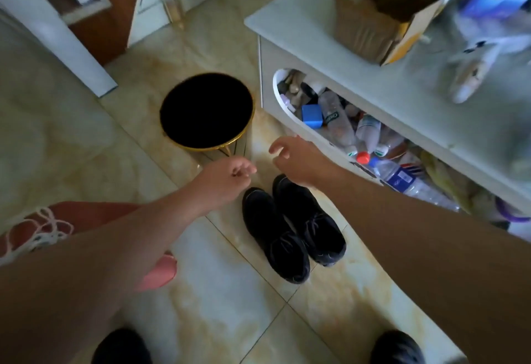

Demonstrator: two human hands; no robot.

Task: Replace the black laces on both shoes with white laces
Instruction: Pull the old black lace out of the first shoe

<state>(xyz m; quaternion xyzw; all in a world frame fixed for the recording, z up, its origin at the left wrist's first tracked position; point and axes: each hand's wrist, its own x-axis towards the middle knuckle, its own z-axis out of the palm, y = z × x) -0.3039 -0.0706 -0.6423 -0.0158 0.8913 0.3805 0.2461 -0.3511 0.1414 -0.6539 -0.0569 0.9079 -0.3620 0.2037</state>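
Two white laces (43,228) lie tangled on the red stool (94,214) at far left, easily snagged by that arm. Left hand (227,177) hovers loosely curled, empty; right hand (298,159) spread, empty. Both hang above the black shoes (290,225), black laces still tied. Bin (207,110) sits close, so pulled laces could drop in.

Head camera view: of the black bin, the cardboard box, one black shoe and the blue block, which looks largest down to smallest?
1. Cardboard box and black bin, too alike to rank.
2. Black shoe.
3. Blue block.
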